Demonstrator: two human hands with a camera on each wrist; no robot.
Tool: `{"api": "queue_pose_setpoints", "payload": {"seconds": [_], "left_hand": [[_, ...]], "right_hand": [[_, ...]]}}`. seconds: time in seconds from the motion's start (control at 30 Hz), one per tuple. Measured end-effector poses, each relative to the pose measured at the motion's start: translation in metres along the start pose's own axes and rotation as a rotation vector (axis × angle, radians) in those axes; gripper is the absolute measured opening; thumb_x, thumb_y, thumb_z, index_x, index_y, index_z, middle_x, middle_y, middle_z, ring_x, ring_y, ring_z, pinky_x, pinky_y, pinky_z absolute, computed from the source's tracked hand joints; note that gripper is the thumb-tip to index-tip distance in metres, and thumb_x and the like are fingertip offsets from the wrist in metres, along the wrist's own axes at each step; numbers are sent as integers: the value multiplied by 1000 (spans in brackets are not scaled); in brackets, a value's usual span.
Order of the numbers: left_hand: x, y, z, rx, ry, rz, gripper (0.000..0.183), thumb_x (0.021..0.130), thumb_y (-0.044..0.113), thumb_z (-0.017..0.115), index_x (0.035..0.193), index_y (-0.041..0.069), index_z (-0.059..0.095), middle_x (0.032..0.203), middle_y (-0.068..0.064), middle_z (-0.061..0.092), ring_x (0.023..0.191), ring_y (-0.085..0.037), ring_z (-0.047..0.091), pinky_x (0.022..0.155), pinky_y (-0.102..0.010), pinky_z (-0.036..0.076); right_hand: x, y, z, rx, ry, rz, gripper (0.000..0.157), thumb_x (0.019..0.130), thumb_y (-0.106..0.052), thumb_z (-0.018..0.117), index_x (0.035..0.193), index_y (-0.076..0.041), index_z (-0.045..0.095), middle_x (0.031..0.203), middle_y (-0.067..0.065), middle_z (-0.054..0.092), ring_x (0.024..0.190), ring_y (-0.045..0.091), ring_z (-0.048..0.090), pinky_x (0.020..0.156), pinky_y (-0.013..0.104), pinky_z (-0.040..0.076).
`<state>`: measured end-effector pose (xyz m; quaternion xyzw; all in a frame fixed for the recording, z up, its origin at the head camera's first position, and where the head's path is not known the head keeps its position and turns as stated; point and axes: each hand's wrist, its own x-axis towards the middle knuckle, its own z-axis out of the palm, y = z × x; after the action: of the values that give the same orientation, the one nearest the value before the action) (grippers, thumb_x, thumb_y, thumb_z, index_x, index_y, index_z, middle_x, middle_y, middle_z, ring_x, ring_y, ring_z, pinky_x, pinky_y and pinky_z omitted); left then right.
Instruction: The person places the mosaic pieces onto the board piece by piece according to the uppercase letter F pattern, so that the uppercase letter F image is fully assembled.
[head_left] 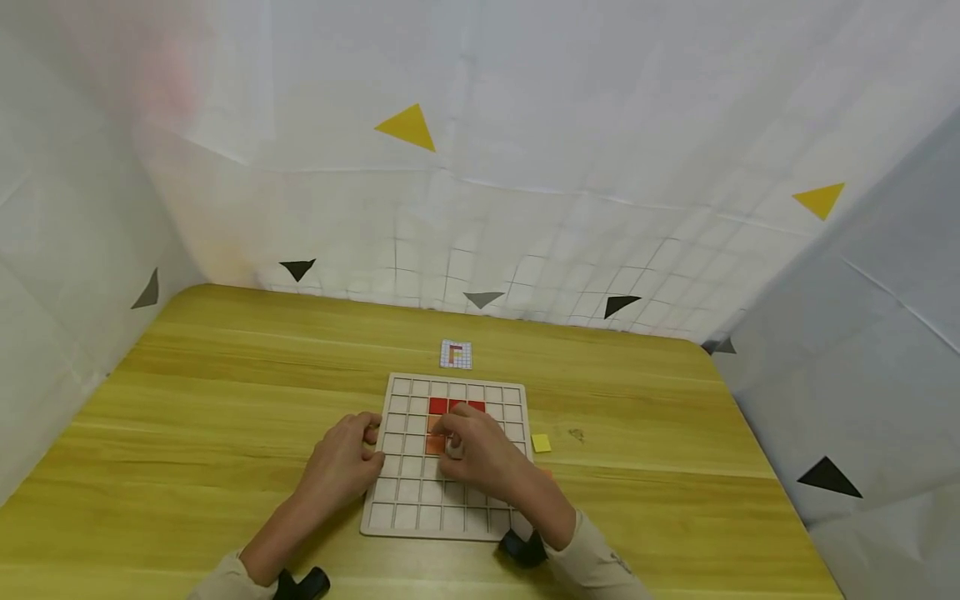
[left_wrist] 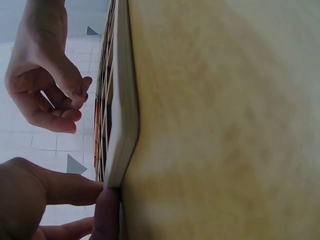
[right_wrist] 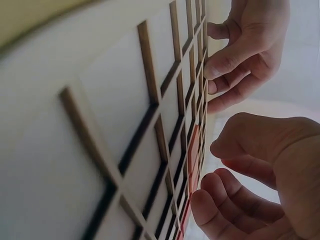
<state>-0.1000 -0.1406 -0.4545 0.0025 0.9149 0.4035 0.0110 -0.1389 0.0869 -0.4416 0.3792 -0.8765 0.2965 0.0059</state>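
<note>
A pale wooden grid board (head_left: 405, 490) lies on the table in the head view. Along one of its rows are red tiles (head_left: 438, 406), with orange tiles (head_left: 435, 446) in the column below. My left hand (head_left: 347, 458) grips the board's left edge, thumb and finger pinching the rim (left_wrist: 125, 135) in the left wrist view. Over the middle of the board, my right hand (head_left: 483, 454) has its fingertips close above the orange tiles. The right wrist view shows its thumb and loosely bent fingers (right_wrist: 215, 210) apart, nothing between them, beside the tiles (right_wrist: 193, 155).
Beyond the board lies a small pattern card (head_left: 456, 354). A yellow tile (head_left: 541, 442) sits right of the board, and an orange piece (head_left: 548, 474) shows partly behind the right forearm. White sheets (head_left: 570, 108) with triangles enclose the wooden table (head_left: 225, 375).
</note>
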Motion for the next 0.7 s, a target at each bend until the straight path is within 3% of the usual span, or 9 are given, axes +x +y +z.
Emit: {"api": "queue_pose_setpoints", "payload": {"seconds": [0.7], "left_hand": [[0,-1,-1,-3,-17,-3,43,82,1,72,124,-6,61,96,-7,58,79,-17,58,68,-35,49]], "right_hand": [[-20,20,-29,-10,56,71,26,76,2,74,101,-5,71,92,6,61,77,18,59,66,26,50]]}}
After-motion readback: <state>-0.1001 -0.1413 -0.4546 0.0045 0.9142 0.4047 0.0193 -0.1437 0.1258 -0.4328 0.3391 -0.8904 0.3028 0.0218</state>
